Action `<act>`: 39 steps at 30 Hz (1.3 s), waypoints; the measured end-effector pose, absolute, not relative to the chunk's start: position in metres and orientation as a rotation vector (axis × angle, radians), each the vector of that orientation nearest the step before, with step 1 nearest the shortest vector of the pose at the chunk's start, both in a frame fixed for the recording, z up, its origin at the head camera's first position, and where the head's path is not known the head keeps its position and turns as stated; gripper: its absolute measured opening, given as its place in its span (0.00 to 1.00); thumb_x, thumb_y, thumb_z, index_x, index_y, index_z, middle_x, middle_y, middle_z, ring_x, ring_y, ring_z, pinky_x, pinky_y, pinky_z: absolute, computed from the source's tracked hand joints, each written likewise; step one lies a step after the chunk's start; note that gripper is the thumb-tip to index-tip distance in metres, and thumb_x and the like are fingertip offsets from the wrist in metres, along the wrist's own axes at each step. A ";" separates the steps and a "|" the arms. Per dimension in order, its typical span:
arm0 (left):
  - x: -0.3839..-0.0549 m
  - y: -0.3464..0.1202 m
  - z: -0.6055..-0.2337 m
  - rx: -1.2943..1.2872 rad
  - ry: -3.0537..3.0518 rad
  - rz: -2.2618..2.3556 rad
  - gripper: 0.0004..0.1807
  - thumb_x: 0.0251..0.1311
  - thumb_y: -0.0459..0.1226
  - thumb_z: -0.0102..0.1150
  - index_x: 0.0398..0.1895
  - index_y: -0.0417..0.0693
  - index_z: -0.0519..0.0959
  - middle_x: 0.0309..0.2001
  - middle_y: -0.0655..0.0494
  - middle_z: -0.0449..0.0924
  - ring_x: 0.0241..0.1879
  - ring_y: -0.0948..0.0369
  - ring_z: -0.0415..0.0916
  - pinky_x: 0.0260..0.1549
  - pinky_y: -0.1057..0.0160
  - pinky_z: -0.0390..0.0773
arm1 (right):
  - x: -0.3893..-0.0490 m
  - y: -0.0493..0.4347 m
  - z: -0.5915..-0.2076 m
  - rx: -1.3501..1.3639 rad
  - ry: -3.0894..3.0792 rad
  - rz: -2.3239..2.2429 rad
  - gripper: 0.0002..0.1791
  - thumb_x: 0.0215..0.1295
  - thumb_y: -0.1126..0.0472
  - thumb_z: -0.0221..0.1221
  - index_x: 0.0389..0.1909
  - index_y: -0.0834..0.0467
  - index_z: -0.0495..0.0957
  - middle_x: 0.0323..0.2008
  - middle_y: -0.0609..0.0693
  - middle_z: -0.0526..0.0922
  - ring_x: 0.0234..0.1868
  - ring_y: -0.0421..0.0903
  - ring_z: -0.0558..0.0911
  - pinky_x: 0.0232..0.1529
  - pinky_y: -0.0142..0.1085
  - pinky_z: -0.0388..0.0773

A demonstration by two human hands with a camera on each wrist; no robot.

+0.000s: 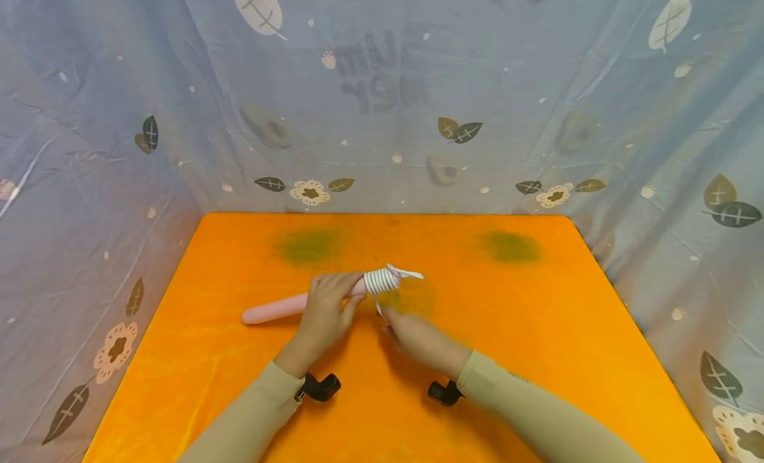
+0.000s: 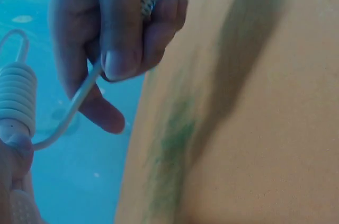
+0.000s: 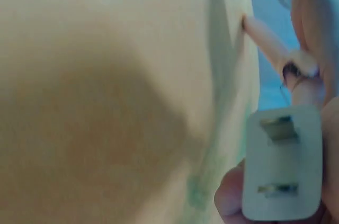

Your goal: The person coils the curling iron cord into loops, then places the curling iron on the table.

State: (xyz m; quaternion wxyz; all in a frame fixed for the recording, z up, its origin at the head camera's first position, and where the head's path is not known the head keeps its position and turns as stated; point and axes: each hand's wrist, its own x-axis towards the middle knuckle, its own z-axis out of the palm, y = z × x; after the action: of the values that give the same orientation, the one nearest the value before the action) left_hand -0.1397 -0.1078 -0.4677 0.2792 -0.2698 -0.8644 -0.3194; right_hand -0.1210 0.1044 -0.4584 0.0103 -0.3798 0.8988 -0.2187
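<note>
My left hand (image 1: 328, 307) grips a long pink rod (image 1: 274, 310) with a rounded end, which slants over the table. White power cord (image 1: 381, 280) is wound in tight turns round the rod's right end, and a loop of it (image 1: 408, 273) sticks out past that end. From the coil (image 2: 17, 91) a length of cord (image 2: 69, 115) runs to my right hand (image 1: 426, 340), whose thumb presses on it in the left wrist view. The same hand holds a white two-pin plug (image 3: 283, 163), its flat metal prongs showing in the right wrist view.
The orange table top (image 1: 537, 317) has dark greenish smudges (image 1: 310, 244). A grey-blue curtain (image 1: 382, 118) with leaf and flower prints hangs behind it and on both sides. Black devices (image 1: 322, 387) sit at both wrists.
</note>
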 end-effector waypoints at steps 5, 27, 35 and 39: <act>-0.144 -0.110 -0.474 -0.693 -2.347 -0.796 0.21 0.57 0.37 0.68 0.55 0.44 0.79 0.47 0.50 0.81 0.46 0.51 0.76 0.48 0.49 0.66 | -0.110 0.099 -0.452 -1.203 2.842 -0.599 0.14 0.67 0.68 0.58 0.49 0.68 0.67 0.19 0.49 0.74 0.16 0.40 0.73 0.16 0.30 0.69; -0.135 -0.108 -0.500 -0.840 -2.816 -0.495 0.18 0.64 0.50 0.60 0.50 0.51 0.82 0.47 0.56 0.81 0.50 0.54 0.73 0.57 0.47 0.59 | -0.126 0.090 -0.394 -1.406 2.906 0.035 0.13 0.61 0.55 0.66 0.19 0.51 0.77 0.18 0.44 0.71 0.18 0.40 0.71 0.17 0.32 0.69; -0.124 -0.108 -0.502 -0.955 -2.770 -0.514 0.17 0.65 0.49 0.59 0.51 0.51 0.82 0.47 0.56 0.81 0.50 0.55 0.72 0.56 0.47 0.60 | -0.155 0.103 -0.387 -1.771 2.867 0.290 0.13 0.54 0.47 0.70 0.26 0.50 0.80 0.24 0.43 0.73 0.28 0.41 0.74 0.36 0.31 0.74; -0.120 -0.109 -0.503 -1.011 -2.729 -0.519 0.17 0.65 0.49 0.59 0.52 0.52 0.82 0.46 0.57 0.80 0.49 0.56 0.72 0.56 0.48 0.60 | -0.170 0.111 -0.392 -1.877 2.867 0.177 0.13 0.52 0.46 0.70 0.28 0.50 0.81 0.27 0.43 0.76 0.30 0.42 0.74 0.36 0.32 0.72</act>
State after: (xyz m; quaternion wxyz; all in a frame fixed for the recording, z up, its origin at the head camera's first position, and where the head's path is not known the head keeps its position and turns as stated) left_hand -0.1202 -0.1093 -0.5026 0.0927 -0.3406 -0.9191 -0.1749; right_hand -0.1704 0.1110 -0.3924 -0.1445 -0.5413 0.8267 0.0510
